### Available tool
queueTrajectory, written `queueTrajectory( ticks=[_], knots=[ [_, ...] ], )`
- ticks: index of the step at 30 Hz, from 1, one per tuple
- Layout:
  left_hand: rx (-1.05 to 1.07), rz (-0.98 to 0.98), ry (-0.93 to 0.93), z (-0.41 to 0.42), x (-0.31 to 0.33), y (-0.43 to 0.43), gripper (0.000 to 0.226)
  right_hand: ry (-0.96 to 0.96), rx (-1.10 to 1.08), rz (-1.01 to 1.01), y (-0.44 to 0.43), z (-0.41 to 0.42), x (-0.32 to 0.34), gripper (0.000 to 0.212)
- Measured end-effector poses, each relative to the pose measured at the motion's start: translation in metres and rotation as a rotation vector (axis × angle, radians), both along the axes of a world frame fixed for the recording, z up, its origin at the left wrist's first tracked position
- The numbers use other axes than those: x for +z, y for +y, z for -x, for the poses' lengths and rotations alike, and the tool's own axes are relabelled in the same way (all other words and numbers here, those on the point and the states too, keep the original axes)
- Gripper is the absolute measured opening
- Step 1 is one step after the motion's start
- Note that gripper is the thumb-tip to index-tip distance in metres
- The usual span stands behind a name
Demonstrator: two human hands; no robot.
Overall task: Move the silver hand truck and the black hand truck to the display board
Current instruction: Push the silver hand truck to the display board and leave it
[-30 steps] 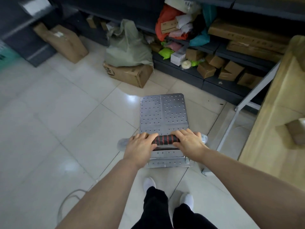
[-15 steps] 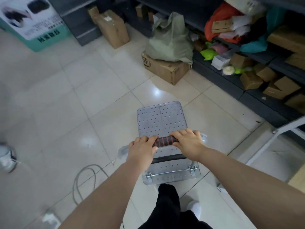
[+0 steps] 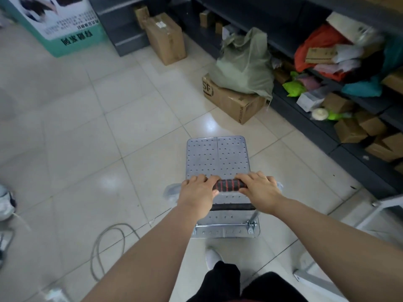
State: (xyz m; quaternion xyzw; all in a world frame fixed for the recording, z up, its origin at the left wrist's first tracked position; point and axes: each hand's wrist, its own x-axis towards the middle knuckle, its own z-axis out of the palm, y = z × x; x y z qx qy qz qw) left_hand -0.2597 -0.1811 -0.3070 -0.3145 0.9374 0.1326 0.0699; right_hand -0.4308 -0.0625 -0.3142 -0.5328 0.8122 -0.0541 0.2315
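Note:
The silver hand truck [image 3: 217, 156] stands on the tiled floor in front of me, its perforated metal platform pointing away. Its handle [image 3: 227, 184] has a black grip with red rings. My left hand [image 3: 197, 189] is wrapped around the handle's left part and my right hand [image 3: 258, 188] around its right part. A display board [image 3: 54, 20] with a green base and printed text stands at the far left. No black hand truck is in view.
A cardboard box [image 3: 233, 101] with a green sack [image 3: 245, 62] on it lies just ahead on the right. Dark shelving [image 3: 327, 131] full of boxes and bags lines the right. Another box [image 3: 165, 38] stands further back. A grey cable [image 3: 109, 243] loops on the floor at left. A white metal frame [image 3: 375, 210] sits at right.
The view and the truck have swung left: the shelves and boxes slid to the right, and the display board came into sight at the top left. Both hands kept their hold on the handle.

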Motion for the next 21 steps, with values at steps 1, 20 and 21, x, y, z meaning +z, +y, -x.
queueTrajectory(
  ticks=[1,20,21],
  knots=[
    [0.003,-0.01,-0.013,0.004,0.001,-0.007,0.036,-0.009,0.002,-0.005,-0.007,0.005,0.0,0.033],
    [0.195,-0.082,-0.077,0.123,0.003,-0.074,0.036,-0.207,0.301,0.051,-0.113,0.156,-0.007,0.024],
    [0.21,-0.078,-0.077,0.133,0.003,-0.076,0.036,-0.209,0.323,0.059,-0.118,0.167,-0.007,0.024]
  ],
)
